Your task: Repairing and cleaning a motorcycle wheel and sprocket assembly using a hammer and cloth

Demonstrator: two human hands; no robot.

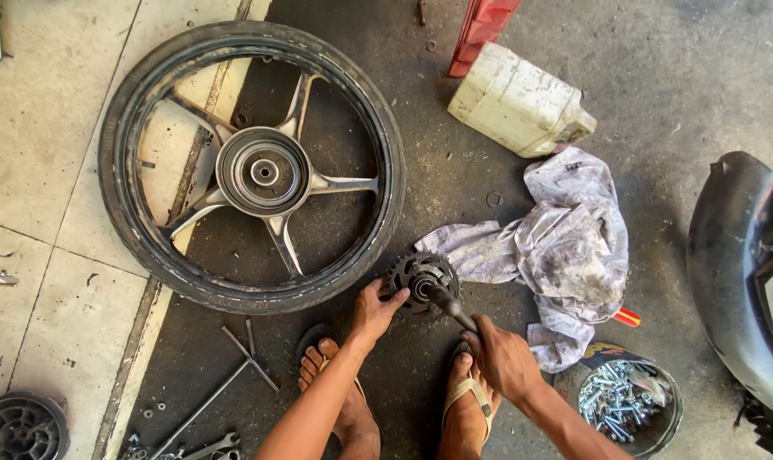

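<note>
A dark toothed sprocket hub (421, 281) lies on the concrete floor just in front of my feet. My left hand (374, 312) grips its left edge with fingers curled over the teeth. My right hand (499, 356) is closed around a dark rod-like tool (451, 307) whose tip sits in the sprocket's centre. A motorcycle wheel with tyre and spokes (252, 167) lies flat to the left, close to the sprocket.
A dirty rag (557, 247) lies right of the sprocket, a white jerrycan (519, 100) behind it. A round tin of bolts (625, 400) sits by my right arm. Wrenches (233, 366) lie at lower left, a dark fender (744, 273) at right.
</note>
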